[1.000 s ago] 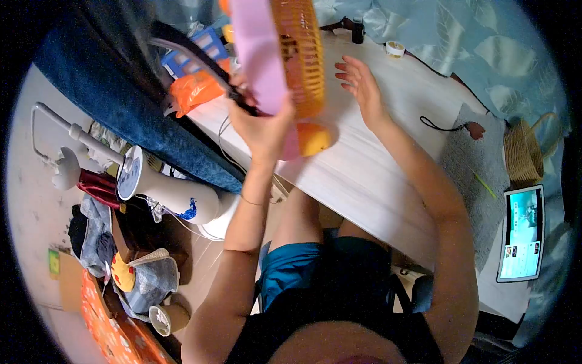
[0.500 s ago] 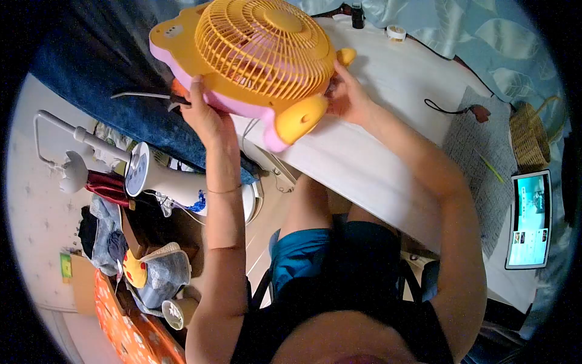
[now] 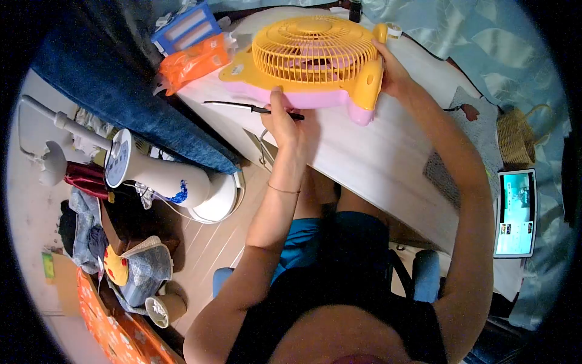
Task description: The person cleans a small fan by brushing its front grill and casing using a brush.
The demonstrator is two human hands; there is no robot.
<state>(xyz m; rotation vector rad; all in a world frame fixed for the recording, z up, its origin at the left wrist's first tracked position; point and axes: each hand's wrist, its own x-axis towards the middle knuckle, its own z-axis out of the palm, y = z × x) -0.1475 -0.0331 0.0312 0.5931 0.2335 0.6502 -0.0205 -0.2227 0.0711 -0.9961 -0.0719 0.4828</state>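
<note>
A yellow and pink fan [image 3: 315,54] with a round grille lies tilted over the white table, its grille facing up. My left hand [image 3: 282,124] is closed at the pink near edge, thumb on the rim. The same hand also holds a thin tool [image 3: 260,110] with a black handle and a long pale shaft pointing left; its exact kind is unclear. My right hand [image 3: 393,73] grips the right side of the fan by the yellow protruding part, its fingers partly hidden behind it.
An orange plastic packet [image 3: 195,62] and a blue box [image 3: 187,29] lie left of the fan. At right are a woven basket [image 3: 515,139], a grey mat [image 3: 445,173] and a lit tablet [image 3: 515,212]. A white appliance [image 3: 163,173] stands on the floor at left.
The fan has come lower and to the right in view, with both hands on it, and its grille now faces more upward. The orange packet and blue box have come into sight.
</note>
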